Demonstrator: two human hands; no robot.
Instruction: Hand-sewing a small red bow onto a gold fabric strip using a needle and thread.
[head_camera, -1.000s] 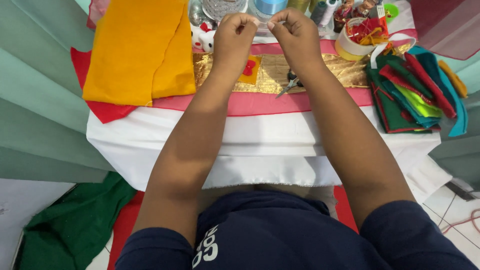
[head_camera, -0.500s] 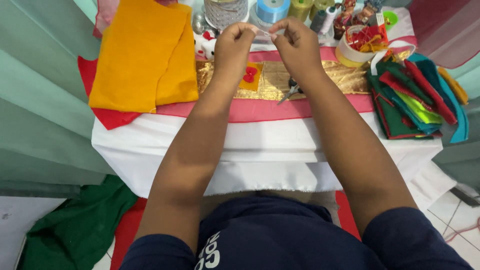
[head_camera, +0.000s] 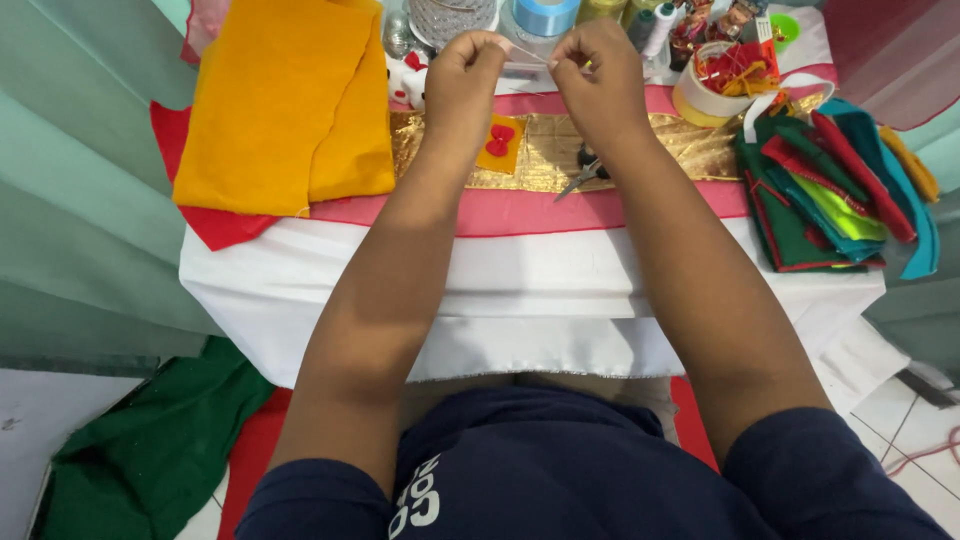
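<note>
My left hand (head_camera: 465, 75) and my right hand (head_camera: 595, 75) are raised over the far side of the table, fingertips pinched and close together. A thin pale thread (head_camera: 527, 58) stretches between them. Below the hands lies a small orange felt piece with a red bow shape (head_camera: 499, 143) on a gold fabric strip (head_camera: 660, 150). A pair of small scissors (head_camera: 585, 170) rests on the gold strip under my right wrist.
Folded orange felt (head_camera: 280, 110) lies on red felt at the left. A stack of green, red and teal felt pieces (head_camera: 835, 190) sits at the right. Ribbon spools (head_camera: 545, 15) and a tape roll (head_camera: 715, 90) stand at the back. Green cloth (head_camera: 150, 450) lies on the floor.
The view has shifted slightly, so the table sits lower in the frame. My hands stay pinched together, now a little farther apart with the thread showing between them.
</note>
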